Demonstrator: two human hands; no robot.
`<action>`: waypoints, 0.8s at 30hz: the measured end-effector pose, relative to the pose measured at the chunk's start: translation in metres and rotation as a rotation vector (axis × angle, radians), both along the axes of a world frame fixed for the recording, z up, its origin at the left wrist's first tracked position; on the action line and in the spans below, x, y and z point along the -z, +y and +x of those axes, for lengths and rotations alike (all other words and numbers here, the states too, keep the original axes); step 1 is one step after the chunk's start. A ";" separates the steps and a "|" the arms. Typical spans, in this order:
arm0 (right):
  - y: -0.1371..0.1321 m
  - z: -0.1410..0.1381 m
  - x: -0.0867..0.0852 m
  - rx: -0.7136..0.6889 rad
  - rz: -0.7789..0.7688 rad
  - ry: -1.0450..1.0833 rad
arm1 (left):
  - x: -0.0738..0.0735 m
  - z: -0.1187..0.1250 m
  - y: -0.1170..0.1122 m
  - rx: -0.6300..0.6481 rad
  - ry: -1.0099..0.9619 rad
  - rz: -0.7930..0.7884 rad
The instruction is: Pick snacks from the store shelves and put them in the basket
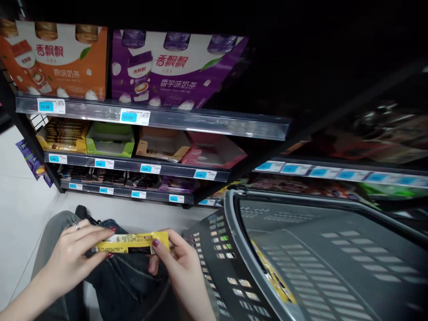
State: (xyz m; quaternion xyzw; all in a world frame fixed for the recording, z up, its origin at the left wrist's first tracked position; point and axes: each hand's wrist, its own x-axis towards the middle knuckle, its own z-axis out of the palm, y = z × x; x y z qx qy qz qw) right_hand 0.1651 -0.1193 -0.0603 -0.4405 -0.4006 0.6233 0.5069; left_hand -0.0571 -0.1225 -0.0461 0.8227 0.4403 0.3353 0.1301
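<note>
A slim yellow sachet (130, 244) with printed text and a black patch is stretched level between my two hands, above my bent knees. My left hand (75, 249), with a ring on one finger, pinches its left end between thumb and fingers. At the other end, my right hand (182, 263) grips it with the thumb on top and the fingers beneath. Close by on the right stands a grey shopping basket (230, 218), where another yellow packet (274, 276) lies against the inner wall.
Ahead, a shelf rack (200, 122) carries an orange milk tea box (76, 67) and a purple one (180, 71). Lower down sit a yellow carton of sachets (63, 136), a green carton (110, 140) and a pink carton (214, 149). Pale floor tiles (20, 196) show at left.
</note>
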 end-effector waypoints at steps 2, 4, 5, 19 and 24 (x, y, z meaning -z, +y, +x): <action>-0.001 0.002 0.001 0.039 -0.016 0.006 | 0.002 0.000 0.002 -0.053 -0.154 -0.296; -0.002 0.003 0.003 0.079 -0.029 0.027 | 0.006 -0.001 0.004 -0.103 -0.393 -0.645; -0.003 0.004 0.005 0.095 -0.037 0.037 | 0.009 -0.001 0.006 -0.117 -0.510 -0.787; -0.007 0.030 0.020 0.124 0.573 -0.157 | -0.010 -0.023 0.000 0.328 -0.292 0.216; -0.033 0.020 0.006 0.156 0.096 -0.083 | 0.003 -0.011 -0.005 -0.198 -0.481 -0.382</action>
